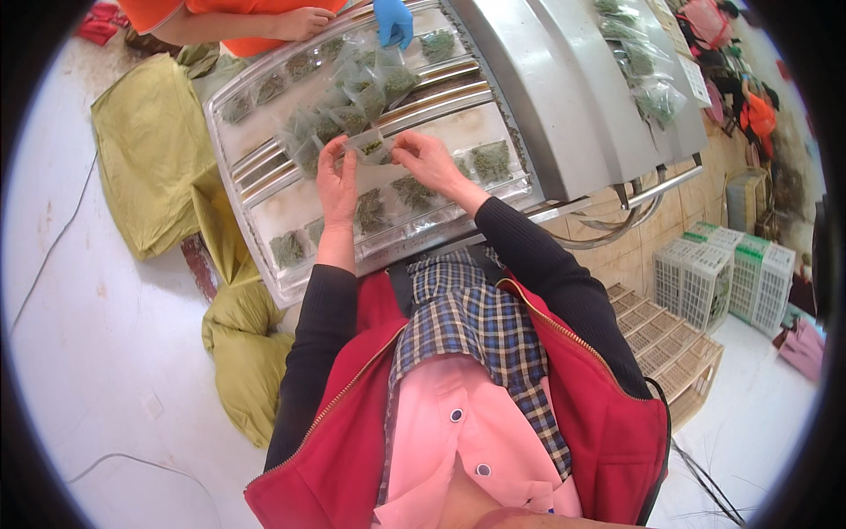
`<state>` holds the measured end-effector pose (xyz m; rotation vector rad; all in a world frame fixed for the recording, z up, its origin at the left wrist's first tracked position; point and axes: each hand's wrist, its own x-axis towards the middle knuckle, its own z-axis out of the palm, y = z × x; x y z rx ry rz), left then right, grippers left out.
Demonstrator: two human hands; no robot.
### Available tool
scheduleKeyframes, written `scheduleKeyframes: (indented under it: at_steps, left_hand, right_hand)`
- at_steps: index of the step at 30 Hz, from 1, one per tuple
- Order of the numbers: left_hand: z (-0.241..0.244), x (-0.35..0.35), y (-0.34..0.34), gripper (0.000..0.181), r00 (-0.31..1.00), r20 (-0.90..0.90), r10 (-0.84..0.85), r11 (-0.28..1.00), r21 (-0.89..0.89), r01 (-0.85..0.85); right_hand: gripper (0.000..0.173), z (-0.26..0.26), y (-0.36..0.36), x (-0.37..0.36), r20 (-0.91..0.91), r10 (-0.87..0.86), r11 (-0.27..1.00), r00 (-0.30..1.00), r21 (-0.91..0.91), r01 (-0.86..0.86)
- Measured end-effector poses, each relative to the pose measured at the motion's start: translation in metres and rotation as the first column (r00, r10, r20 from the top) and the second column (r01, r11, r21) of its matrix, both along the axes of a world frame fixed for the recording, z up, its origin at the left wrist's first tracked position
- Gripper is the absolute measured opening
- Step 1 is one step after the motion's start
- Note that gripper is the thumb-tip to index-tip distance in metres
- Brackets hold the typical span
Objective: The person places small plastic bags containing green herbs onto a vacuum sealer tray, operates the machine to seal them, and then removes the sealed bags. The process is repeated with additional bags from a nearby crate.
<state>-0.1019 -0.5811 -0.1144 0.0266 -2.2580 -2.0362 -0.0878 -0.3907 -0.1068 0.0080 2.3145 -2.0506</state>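
Note:
My left hand (338, 178) and my right hand (428, 161) pinch opposite sides of the mouth of a clear plastic bag (372, 147). Some green plant matter shows inside it. Beneath my hands is the metal bed (277, 208) of what looks like a vacuum packing machine. Just beyond the held bag, several upright filled bags (353, 119) crowd together along the middle. Closer to me, flat bags of dark green leaves (371, 210) lie in a row along the near side, one of them (490, 162) by my right wrist.
A co-worker's blue-gloved hand (394, 25) and bare hand (304, 24) are at the far side. More bags (640, 59) lie on the steel lid (548, 79) at right. Olive sacks (149, 152) stand left. Plastic crates (667, 344) and a metal handle bar (661, 188) are to the right.

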Motion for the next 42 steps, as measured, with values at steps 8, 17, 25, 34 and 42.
scheduleKeyframes:
  at_steps: [8,17,25,34,42]
  left_hand:
    - [0.003,-0.020,0.055,0.016,0.987,0.117,-0.108,0.991,0.087,0.099]
    - [-0.052,-0.056,0.113,0.021,0.805,0.519,-0.285,0.956,0.214,0.201]
    - [-0.036,-0.076,0.098,0.021,0.804,-0.249,-0.540,0.470,-0.881,0.043]
    - [-0.040,-0.088,0.089,0.025,0.704,-0.247,-0.666,0.475,-0.868,0.146]
    - [-0.035,-0.085,0.088,0.026,0.733,-0.223,-0.643,0.500,-0.847,0.180]
  right_hand:
    - [0.017,0.008,0.057,0.004,0.030,-0.287,0.921,0.957,0.284,0.267]
    - [0.024,-0.025,0.122,-0.031,0.142,-0.364,0.643,0.920,0.754,0.138]
    - [0.026,-0.043,0.135,-0.042,0.195,-0.359,0.604,0.913,0.794,0.067]
    - [0.025,-0.046,0.137,-0.050,0.214,-0.374,0.588,0.902,0.807,0.053]
    - [0.025,-0.035,0.139,-0.054,0.114,-0.527,0.543,0.842,0.807,0.230]
